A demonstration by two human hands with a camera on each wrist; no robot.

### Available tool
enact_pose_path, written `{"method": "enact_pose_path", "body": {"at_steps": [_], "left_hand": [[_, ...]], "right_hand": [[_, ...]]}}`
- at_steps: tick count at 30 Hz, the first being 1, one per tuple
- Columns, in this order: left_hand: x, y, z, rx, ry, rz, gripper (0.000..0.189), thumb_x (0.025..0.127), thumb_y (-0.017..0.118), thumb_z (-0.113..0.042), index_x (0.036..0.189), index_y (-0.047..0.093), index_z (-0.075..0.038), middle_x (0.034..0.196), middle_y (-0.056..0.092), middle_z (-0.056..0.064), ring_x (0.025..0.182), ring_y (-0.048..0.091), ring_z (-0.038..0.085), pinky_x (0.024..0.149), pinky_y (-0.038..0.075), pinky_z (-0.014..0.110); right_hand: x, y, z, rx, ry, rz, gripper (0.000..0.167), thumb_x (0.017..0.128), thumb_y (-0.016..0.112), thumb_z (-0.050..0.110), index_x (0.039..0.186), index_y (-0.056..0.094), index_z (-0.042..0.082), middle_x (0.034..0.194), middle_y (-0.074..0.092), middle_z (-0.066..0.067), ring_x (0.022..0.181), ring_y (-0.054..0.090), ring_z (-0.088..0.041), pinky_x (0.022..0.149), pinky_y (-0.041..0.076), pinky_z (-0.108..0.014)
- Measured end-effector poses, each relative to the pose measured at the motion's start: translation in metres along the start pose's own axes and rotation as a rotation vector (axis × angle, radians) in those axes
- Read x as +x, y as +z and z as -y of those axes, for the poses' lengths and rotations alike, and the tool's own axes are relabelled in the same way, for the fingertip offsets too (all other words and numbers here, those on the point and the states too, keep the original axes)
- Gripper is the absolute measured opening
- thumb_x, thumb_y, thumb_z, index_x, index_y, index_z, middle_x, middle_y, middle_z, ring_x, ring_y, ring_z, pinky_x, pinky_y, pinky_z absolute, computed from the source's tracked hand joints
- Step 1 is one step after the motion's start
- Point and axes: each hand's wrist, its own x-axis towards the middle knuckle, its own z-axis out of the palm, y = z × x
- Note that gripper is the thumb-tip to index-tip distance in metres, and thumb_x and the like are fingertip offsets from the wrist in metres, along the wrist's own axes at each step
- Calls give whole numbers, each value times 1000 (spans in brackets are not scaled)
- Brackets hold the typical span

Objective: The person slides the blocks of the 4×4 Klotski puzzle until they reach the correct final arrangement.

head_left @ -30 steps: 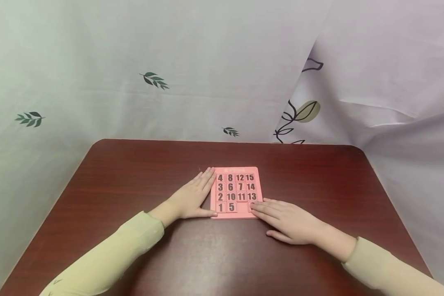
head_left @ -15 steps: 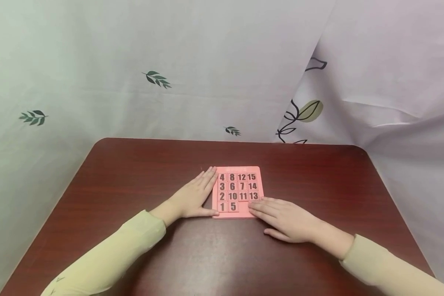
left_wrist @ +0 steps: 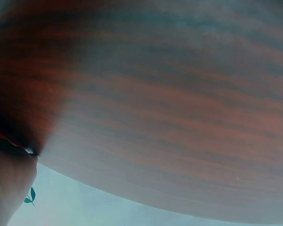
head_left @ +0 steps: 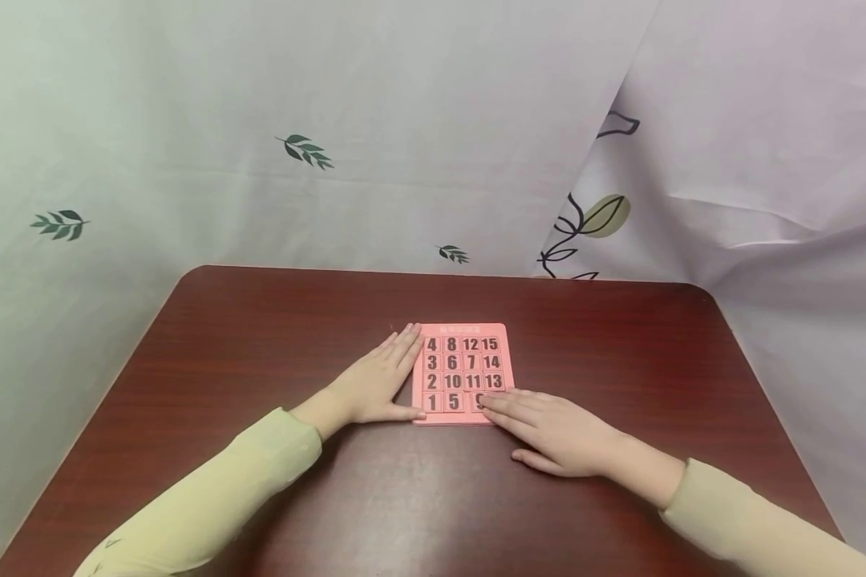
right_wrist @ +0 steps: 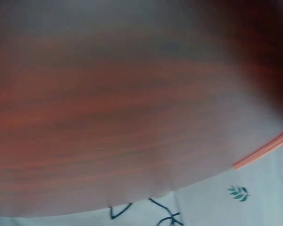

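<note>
A pink number slide puzzle (head_left: pixel 451 419) lies flat on the table, its tiles printed with black numerals. My left hand (head_left: pixel 377 383) rests along its left side, straight fingers at the upper left edge and thumb at the lower left corner. The extended fingers of my right hand (head_left: pixel 559 433) touch the 9 tile (head_left: pixel 475 402) in the bottom row, partly covering it. Left of that tile stand the 5 tile (head_left: pixel 454 402) and the 1 tile (head_left: pixel 433 403). In the right wrist view, only an edge of the puzzle (right_wrist: pixel 262 150) shows at the right.
The dark red-brown wooden table (head_left: pixel 281 320) has rounded far corners. Behind it hangs a pale curtain (head_left: pixel 404 120) with leaf prints, with a fold (head_left: pixel 621 160) at the right. Both wrist views mostly show blurred tabletop.
My right fingertips have slid left along the bottom row, and the 9 tile has moved left with them toward the 5 tile. The left hand stays in place against the puzzle.
</note>
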Motion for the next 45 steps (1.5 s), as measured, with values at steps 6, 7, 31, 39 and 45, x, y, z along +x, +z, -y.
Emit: {"method": "enact_pose_path", "body": {"at_steps": [6,7,31,39,45], "left_hand": [[0,-3,-3,-18,4,3,121,92,62,-75,167,14,7,177,6,27,167,9,38,136,18,47],[0,-4,-4,-20,2,7,121,92,62,-75,167,13,7,177,6,27,167,9,38,137,18,47],[-2,-7,-3,-4,-8,-1,121,92,61,-76,167,15,7,177,7,26,167,10,37,136,20,46],[-2,-4,-2,-17,-7,-3,119,92,61,-74,167,16,7,177,8,26,167,11,37,136,20,47],[-2,-1,-2,0,-5,-6,119,92,60,-76,167,17,7,177,8,26,167,11,37,136,20,46]], "right_hand": [[10,-3,1,-1,-17,-16,65,98,72,36,153,55,6,158,57,-8,145,57,-25,116,52,-45],[10,-3,1,-3,-13,-17,65,98,72,36,153,55,6,158,57,-8,145,57,-25,116,52,-45],[-10,-7,2,-33,61,-28,69,96,75,39,153,55,5,159,57,-8,147,56,-27,117,50,-48],[4,-12,-15,-34,153,1,69,98,73,40,155,54,6,161,55,-9,148,54,-31,120,49,-50],[15,-11,-31,-24,224,45,69,101,69,42,158,51,6,165,50,-9,153,49,-28,125,43,-50]]}}
